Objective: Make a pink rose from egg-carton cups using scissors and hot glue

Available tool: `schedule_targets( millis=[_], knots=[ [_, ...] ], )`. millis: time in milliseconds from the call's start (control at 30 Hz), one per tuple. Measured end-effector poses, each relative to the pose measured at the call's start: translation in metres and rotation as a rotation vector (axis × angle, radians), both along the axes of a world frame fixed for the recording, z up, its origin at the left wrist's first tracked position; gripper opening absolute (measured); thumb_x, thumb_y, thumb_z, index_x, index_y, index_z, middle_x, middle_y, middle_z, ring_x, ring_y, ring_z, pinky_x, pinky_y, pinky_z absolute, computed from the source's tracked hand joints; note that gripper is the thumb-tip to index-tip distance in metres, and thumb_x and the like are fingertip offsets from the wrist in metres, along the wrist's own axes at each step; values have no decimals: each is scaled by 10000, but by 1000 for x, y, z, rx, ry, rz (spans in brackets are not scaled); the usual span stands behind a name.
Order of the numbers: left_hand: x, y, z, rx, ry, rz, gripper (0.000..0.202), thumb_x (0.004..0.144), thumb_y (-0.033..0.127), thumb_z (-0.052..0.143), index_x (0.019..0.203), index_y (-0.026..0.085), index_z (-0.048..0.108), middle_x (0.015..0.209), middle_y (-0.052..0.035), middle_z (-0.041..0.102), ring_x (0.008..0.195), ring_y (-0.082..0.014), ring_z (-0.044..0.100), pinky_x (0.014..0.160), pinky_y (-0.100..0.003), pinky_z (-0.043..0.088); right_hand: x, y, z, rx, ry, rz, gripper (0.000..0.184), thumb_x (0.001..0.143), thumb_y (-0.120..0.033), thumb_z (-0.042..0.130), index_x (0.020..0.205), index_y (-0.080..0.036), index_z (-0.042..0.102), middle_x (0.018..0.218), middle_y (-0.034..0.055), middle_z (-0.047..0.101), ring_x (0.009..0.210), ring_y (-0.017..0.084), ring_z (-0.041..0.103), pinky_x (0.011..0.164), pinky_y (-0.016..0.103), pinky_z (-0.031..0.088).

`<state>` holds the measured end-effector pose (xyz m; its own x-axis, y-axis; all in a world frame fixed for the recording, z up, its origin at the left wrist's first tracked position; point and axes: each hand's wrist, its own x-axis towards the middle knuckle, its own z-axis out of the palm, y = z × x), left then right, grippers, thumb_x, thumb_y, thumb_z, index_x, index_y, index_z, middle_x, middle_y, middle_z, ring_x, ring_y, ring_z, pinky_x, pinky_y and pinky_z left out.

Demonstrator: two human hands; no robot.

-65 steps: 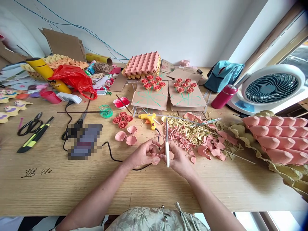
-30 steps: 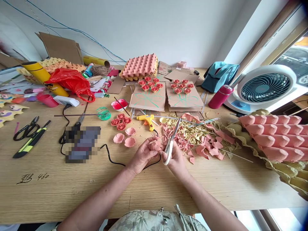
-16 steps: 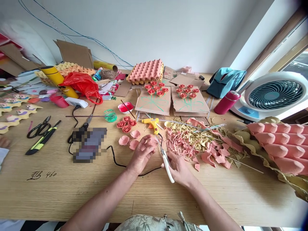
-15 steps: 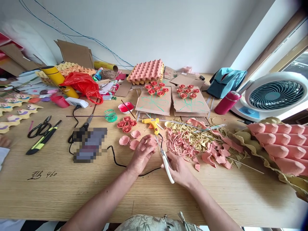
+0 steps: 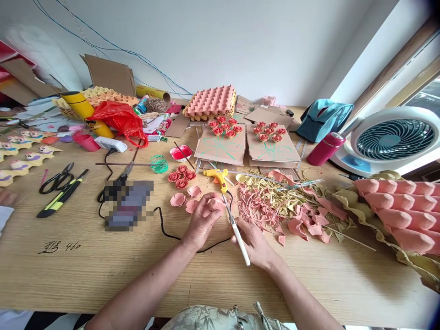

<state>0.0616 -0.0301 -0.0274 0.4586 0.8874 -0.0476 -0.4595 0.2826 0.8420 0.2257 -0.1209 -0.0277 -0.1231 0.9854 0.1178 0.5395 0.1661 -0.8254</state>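
- A pixelated block [image 5: 129, 205] left of the worktop's middle hides whatever lies there. A black cable [image 5: 167, 233] runs out from under it.
- The pink cardboard piece [image 5: 216, 203] is mostly covered by the fingers of the left hand [image 5: 202, 220], so its shape cannot be told.
- The scissors [image 5: 240, 240] have their handle loops buried in the right hand [image 5: 257, 243]. The blade tips are lost against the pink piece.
- The pink egg tray [image 5: 402, 206] and the fan [image 5: 392, 140] at the worktop's right edge are cut off by the frame.
- Another person's hand [image 5: 6, 198] shows only partly at the left edge.
- Handwriting [image 5: 58, 247] near the front-left corner is partly unreadable.
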Motion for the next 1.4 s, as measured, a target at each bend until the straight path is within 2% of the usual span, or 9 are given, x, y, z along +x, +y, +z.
schedule_targets(
  millis=[267,400,633,1000,1200,1400],
  knots=[
    [3,-6,5,25,-6,1,444,704,238,853,1059,234,585,872,29,644,890,-143,640,854,-275,490,1,1,-1,25,-11,27,473,965,-658,391,911,-219,561,809,27,603,734,199,520,753,347,391],
    [3,-6,4,68,-6,-8,434,716,238,849,1051,233,573,901,29,634,866,-126,636,880,-277,491,2,0,-1,37,-20,33,483,966,-658,370,916,-216,559,822,38,617,747,208,517,765,368,397],
    [3,-8,8,105,31,3,422,706,237,868,994,218,560,836,51,567,775,-79,569,865,-250,487,3,-1,-5,42,27,49,491,960,-677,372,927,-221,550,852,59,610,825,240,526,792,382,408],
    [3,-10,5,58,29,-26,450,702,228,865,1046,233,576,965,26,651,875,-114,659,894,-261,497,3,-1,-3,90,20,75,548,950,-720,341,932,-212,545,902,74,610,834,245,507,815,404,395],
    [2,-9,6,53,11,-41,445,692,215,873,1032,213,586,856,32,655,857,-129,665,876,-266,502,3,-1,-6,93,19,56,586,939,-755,313,920,-216,543,853,63,590,829,244,504,822,409,406],
    [4,-11,8,14,-25,-48,424,704,200,865,1031,213,595,831,43,655,826,-106,637,846,-243,481,1,-1,-2,123,25,45,619,927,-785,270,808,-224,500,793,50,563,773,227,490,805,407,417]
  ],
)
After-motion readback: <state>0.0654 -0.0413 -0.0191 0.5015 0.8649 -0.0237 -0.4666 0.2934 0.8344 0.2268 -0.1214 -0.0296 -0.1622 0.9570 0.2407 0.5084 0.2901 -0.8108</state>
